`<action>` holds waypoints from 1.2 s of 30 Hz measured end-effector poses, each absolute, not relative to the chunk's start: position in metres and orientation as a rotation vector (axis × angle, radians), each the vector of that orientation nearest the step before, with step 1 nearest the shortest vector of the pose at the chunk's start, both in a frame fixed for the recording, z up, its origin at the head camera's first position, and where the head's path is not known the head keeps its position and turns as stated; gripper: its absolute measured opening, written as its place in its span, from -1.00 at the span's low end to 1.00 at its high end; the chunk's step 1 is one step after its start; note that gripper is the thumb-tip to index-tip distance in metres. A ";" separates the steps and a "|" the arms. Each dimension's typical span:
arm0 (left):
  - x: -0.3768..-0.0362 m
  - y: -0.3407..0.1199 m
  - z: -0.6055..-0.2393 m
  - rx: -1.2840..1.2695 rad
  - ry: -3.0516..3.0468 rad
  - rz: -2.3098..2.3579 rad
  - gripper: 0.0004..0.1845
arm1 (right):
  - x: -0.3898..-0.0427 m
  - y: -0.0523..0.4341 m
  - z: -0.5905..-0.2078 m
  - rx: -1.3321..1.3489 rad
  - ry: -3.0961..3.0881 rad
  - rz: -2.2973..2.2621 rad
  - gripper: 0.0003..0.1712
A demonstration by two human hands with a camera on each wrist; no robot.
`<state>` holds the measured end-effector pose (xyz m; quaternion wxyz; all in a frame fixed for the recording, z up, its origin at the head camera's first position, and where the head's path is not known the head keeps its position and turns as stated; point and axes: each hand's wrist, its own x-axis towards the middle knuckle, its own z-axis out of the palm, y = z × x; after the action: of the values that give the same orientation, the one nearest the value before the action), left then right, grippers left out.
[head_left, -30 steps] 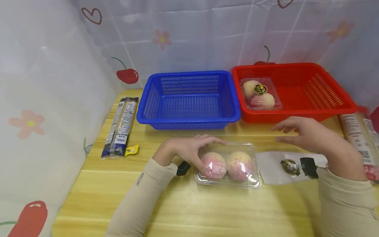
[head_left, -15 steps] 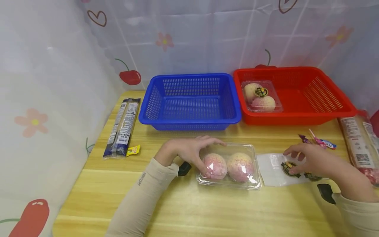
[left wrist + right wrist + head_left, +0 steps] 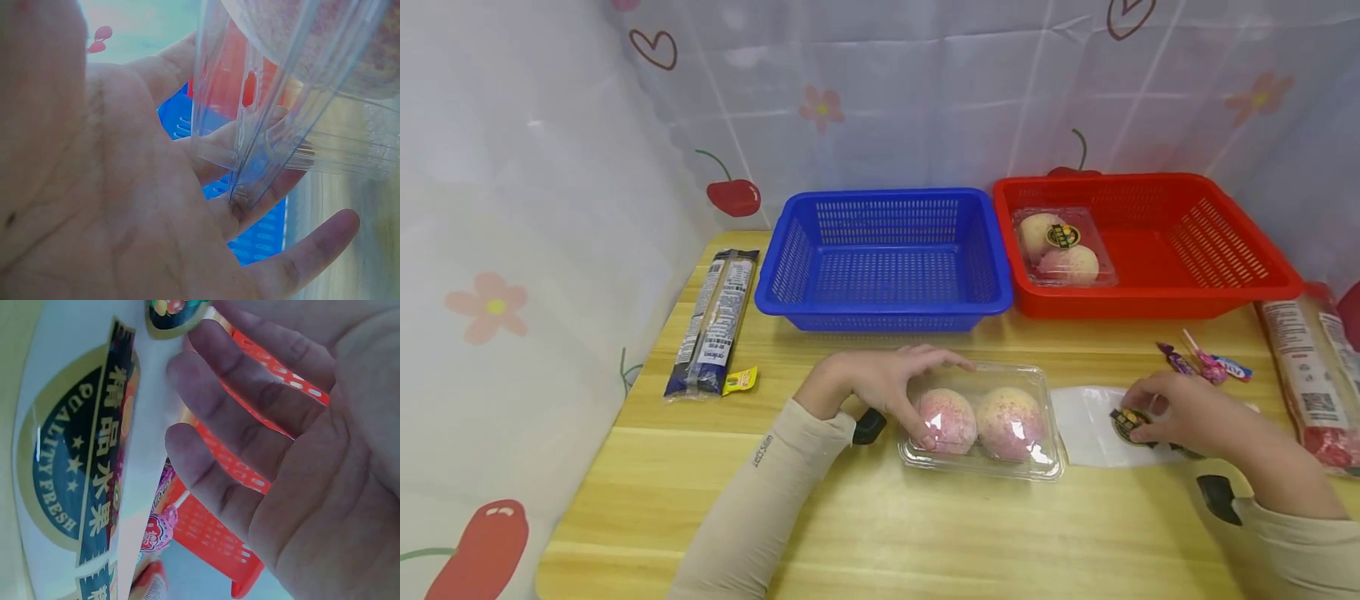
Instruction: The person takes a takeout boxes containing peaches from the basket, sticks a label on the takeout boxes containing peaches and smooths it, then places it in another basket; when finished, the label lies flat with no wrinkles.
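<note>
Left hand: the left hand point(image 3: 880, 385) rests on the near-left end of the clear plastic clamshell box holding two pink-speckled round fruits point(image 3: 981, 421); its fingers point(image 3: 943, 360) lie spread along the lid's far edge and the thumb curls down against the front of the left fruit, so it grips the box.
Left hand, close view: the box's ribbed clear wall point(image 3: 262, 119) presses against the curled fingers point(image 3: 250, 206).
Box: flat on the yellow wooden table point(image 3: 880, 525), under and just right of that grip.
Right hand: the right hand point(image 3: 1195, 417) lies fingers-down on the white sticker sheet point(image 3: 1086, 425); its fingertips point(image 3: 1138, 408) touch a round black-and-gold label point(image 3: 1123, 423). Whether they pinch it I cannot tell.
Right hand, close view: the fingers point(image 3: 237, 425) are loosely bent beside the sheet's "Quality Fresh" label point(image 3: 75, 469).
Sheet: on the table, touching the box's right edge, under the right fingertips.
Beyond the left hand: an empty-looking blue plastic lattice basket point(image 3: 883, 258).
Beyond the right hand: a red plastic lattice basket point(image 3: 1157, 242) with a second labelled fruit box point(image 3: 1060, 246).
Just past the right fingertips: wrapped candies point(image 3: 1206, 364).
Far right: a long red-and-white packet point(image 3: 1307, 367).
Far left: a long dark blue packet point(image 3: 711, 321) and a small yellow sachet point(image 3: 739, 381).
</note>
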<state>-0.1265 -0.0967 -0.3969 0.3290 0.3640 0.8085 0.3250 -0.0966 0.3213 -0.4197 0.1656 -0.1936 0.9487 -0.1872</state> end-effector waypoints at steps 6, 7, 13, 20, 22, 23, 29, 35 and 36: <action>-0.126 -0.097 -0.395 0.953 2.125 0.836 0.08 | -0.095 0.320 -0.420 -0.538 2.713 -0.549 -0.67; -0.126 -0.097 -0.395 0.953 2.127 0.834 0.08 | -0.094 0.320 -0.420 -0.540 2.716 -0.553 -0.68; -0.126 -0.097 -0.396 0.960 2.128 0.829 0.08 | -0.093 0.322 -0.420 -0.582 2.712 -0.552 -0.71; -0.125 -0.097 -0.394 0.972 2.118 0.844 0.06 | -0.092 0.327 -0.404 -0.680 2.625 -0.551 -0.75; -0.126 -0.096 -0.395 0.972 2.113 0.849 0.06 | -0.092 0.325 -0.397 -0.692 2.590 -0.561 -0.76; -0.126 -0.096 -0.395 0.972 2.114 0.848 0.06 | -0.093 0.324 -0.393 -0.701 2.580 -0.563 -0.78; -0.126 -0.096 -0.396 0.982 2.108 0.853 0.07 | -0.097 0.305 -0.370 -0.726 2.620 -0.529 -0.80; -0.127 -0.096 -0.397 0.989 2.106 0.849 0.07 | -0.098 0.274 -0.347 -0.791 2.613 -0.627 -0.82; -0.127 -0.096 -0.397 0.989 2.106 0.848 0.07 | -0.097 0.268 -0.344 -0.809 2.620 -0.641 -0.82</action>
<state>-0.1272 -0.0956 -0.3970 0.3266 0.3774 0.8038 0.3237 -0.0973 0.2683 -0.3437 0.1621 -0.2835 0.9181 -0.2245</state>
